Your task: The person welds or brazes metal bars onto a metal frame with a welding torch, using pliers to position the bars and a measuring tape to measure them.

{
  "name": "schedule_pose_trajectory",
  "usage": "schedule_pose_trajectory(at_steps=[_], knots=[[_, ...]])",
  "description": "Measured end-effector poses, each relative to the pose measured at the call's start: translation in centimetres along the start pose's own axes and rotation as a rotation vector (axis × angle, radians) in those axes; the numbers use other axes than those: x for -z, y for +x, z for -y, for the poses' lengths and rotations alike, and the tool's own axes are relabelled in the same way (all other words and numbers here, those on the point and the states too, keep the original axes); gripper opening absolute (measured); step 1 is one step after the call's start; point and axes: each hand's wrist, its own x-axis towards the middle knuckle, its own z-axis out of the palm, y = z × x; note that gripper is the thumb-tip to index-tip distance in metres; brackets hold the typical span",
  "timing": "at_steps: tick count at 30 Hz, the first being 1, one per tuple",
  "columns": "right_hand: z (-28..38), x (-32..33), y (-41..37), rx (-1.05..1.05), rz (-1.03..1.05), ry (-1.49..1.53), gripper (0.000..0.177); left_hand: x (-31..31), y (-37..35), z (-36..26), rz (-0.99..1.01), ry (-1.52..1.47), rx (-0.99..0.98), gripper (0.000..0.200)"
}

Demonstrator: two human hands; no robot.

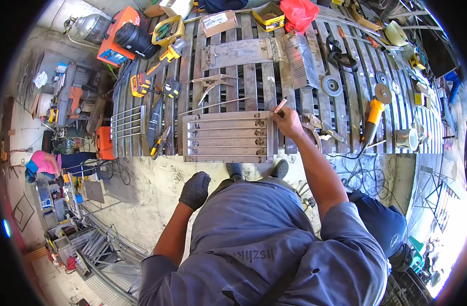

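My right hand (pixel 287 121) is bare and holds a thin pinkish-white marker (pixel 280 105) by its lower end, tip resting at the top right corner of a metal frame with several flat slats (pixel 227 137). The frame lies flat at the front edge of a slatted metal workbench (pixel 356 102). My left hand (pixel 195 189) wears a dark knit glove, hangs loosely closed below the bench edge over the concrete floor, and holds nothing.
Locking pliers (pixel 213 82), a metal plate (pixel 241 52), a ribbed metal piece (pixel 301 61), a yellow angle grinder (pixel 372 120), grinding discs (pixel 332 85), yellow hand tools (pixel 154 76) and a smaller slatted frame (pixel 126 123) crowd the bench. Another person (pixel 55 163) crouches at the left.
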Motion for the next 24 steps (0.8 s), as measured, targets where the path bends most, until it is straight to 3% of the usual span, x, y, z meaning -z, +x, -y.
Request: schedule_pose_trajectory(at_steps=[3,6,11,21,24], knots=[[-0.3,0.1,0.1,0.0,-0.001,0.025,0.026,0.1,0.0,-0.3,0.018,-0.001,0.054,0.024],[0.0,0.4,-0.1,-0.03,0.02,0.038,0.026,-0.5,-0.4,1.1,0.02,0.173,-0.157,0.022],[-0.6,-0.1,-0.6,0.087,-0.054,0.045,0.023,-0.8,-0.6,1.3,0.007,0.164,-0.155,0.022],[-0.4,0.0,-0.8,0.003,-0.051,0.086,0.022,-1.7,-0.9,2.4,0.01,0.104,-0.069,0.025],[-0.8,-0.3,-0.8,0.039,-0.077,0.081,0.023,-1.8,-1.0,2.5,-0.016,0.133,-0.136,0.025]])
